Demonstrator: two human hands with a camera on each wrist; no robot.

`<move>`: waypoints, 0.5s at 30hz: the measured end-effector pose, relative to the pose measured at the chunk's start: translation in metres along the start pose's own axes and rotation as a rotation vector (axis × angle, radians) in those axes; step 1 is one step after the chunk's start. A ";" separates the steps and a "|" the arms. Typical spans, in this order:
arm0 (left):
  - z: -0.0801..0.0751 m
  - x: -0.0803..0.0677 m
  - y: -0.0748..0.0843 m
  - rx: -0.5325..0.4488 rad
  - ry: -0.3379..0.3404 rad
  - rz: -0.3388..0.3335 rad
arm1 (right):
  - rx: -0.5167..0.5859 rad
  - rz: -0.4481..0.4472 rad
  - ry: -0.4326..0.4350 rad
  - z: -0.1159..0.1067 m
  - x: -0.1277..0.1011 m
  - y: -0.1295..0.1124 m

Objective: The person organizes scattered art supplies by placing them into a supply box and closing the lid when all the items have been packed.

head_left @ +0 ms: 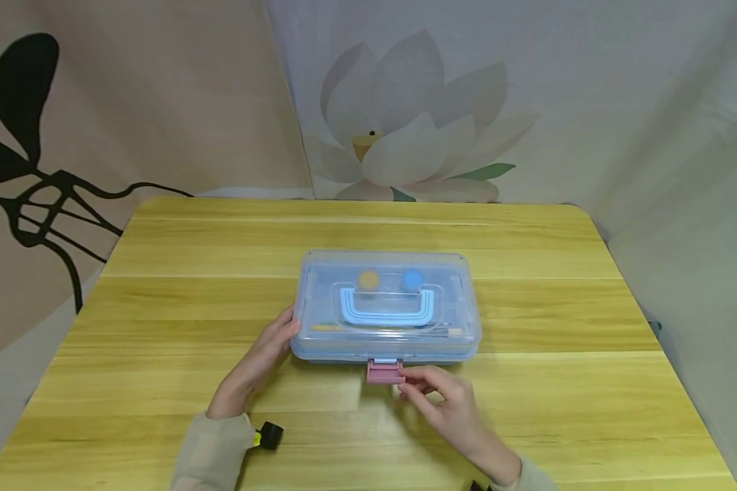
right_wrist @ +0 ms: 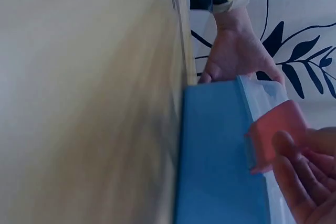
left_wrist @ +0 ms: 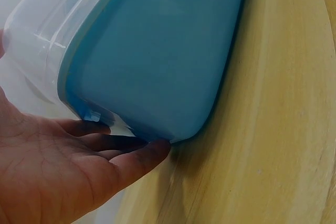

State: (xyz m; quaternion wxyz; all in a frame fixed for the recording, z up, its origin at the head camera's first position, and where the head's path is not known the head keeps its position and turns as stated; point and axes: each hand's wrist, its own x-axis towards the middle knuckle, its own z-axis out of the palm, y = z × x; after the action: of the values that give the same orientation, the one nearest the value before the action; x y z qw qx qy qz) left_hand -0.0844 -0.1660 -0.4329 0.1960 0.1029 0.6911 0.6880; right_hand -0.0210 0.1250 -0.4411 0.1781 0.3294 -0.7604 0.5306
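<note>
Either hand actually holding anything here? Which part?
Right hand pinches the pink latch at the front edge of the plastic box. Left hand rests flat against the box's left end, gripping nothing.

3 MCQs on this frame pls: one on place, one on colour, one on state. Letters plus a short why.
1. Where does the left hand rest?
A. on the box's left end
B. on the handle
C. off the table

2. What colour is the latch on the box's near side?
A. green
B. pink
C. black

3. How does the lid of the box stand?
A. taken off and lying on the table
B. propped upright
C. lying down on the box

Answers:
1 A: the head view shows its fingers against the box's left end.
2 B: it is pink in the head and right wrist views, with the right hand at it.
3 C: the clear lid lies flat over the blue base, its handle folded down.
</note>
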 end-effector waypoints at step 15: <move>0.000 0.000 0.001 0.003 -0.007 -0.003 | -0.204 -0.057 0.148 0.003 0.023 0.002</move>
State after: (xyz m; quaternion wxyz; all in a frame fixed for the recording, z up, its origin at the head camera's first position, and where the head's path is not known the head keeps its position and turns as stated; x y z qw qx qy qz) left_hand -0.0849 -0.1662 -0.4322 0.1993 0.1049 0.6915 0.6864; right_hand -0.0387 0.1151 -0.4290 0.2814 0.2909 -0.7855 0.4681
